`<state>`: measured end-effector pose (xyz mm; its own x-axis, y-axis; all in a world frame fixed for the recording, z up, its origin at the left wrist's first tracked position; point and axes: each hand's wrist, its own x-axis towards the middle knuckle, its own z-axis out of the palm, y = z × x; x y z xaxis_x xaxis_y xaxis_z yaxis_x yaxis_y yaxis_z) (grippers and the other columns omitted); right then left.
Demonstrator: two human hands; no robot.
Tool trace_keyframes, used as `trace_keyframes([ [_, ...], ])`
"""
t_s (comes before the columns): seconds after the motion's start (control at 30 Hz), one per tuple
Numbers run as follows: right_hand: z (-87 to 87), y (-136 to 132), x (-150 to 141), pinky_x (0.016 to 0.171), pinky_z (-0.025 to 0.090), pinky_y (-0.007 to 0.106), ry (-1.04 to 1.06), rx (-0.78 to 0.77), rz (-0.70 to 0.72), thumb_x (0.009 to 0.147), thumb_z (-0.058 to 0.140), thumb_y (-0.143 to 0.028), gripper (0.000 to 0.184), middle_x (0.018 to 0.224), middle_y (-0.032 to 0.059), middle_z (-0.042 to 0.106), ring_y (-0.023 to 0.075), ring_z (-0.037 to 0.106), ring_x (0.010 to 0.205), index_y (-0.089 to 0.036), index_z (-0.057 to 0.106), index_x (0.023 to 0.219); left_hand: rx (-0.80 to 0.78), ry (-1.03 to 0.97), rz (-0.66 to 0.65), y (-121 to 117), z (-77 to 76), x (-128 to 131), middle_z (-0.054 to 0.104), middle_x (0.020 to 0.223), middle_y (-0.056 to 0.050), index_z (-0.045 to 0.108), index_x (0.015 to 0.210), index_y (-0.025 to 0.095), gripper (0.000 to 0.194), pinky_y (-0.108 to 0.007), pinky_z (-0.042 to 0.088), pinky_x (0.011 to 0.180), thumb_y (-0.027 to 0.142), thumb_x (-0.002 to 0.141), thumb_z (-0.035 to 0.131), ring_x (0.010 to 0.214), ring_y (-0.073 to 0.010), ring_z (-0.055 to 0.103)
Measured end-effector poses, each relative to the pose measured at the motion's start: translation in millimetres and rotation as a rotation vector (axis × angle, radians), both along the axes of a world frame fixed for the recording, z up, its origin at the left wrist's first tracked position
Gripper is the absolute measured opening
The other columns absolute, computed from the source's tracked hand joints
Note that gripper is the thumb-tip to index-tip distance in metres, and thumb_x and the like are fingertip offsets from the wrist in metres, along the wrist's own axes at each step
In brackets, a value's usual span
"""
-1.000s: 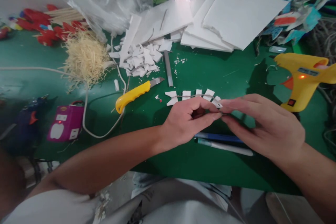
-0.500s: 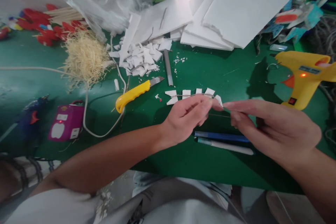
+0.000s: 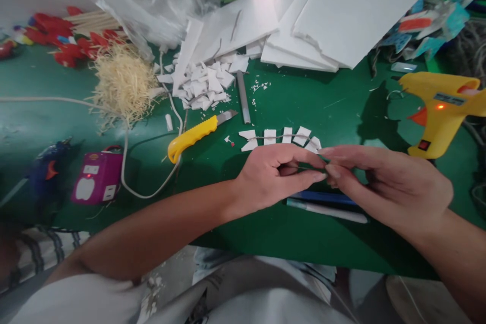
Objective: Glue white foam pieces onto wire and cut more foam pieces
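Observation:
Several small white foam pieces lie in a curved row on the green table, with a thin grey string running across them. Just in front of the row, my left hand has its thumb and fingers closed around a thin length of the string. My right hand pinches the same string between thumb and index finger, its fingertips touching those of my left. The last foam piece on the right sits close beside the fingertips. Under the hands lie a blue pen and a white pen-like stick.
A yellow box cutter lies left of the row, its blade out. At right stands a lit yellow glue gun. Foam scraps, foam sheets, wood shavings and a purple power box are around; a white cable loops left.
My left hand has shifted slightly right and lower, its thumb now stretched towards my right fingertips. More of the foam row shows. My right hand has moved a little left.

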<state>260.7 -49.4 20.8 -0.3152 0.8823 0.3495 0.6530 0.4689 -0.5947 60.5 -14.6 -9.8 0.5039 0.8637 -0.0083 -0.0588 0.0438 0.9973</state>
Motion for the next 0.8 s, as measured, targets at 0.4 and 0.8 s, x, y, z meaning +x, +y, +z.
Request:
trace_keyframes([
  [0.4,-3.8,10,1,0.076,0.067,0.034,-0.018,0.203,0.052,0.091,0.07,-0.014,0.035,0.105,0.0046,0.078,0.0198,0.076,0.094,-0.03,0.065,0.122,0.057,0.034,0.192,3,-0.7,1,0.071,0.066,0.001,0.078,0.077,0.019,0.011,-0.017,0.043,0.049,0.028,0.081,0.083,0.054,-0.0064,0.053],
  [0.8,3.9,8,-1,0.065,0.063,0.028,-0.211,0.316,0.086,0.09,0.068,-0.005,0.042,0.083,-0.0046,0.078,0.0153,0.075,0.071,-0.037,0.068,0.118,0.0,0.023,0.108,3,0.8,3,0.072,0.07,0.002,0.075,0.075,0.019,0.011,-0.017,0.045,0.051,0.025,0.082,0.079,0.058,-0.0069,0.057],
])
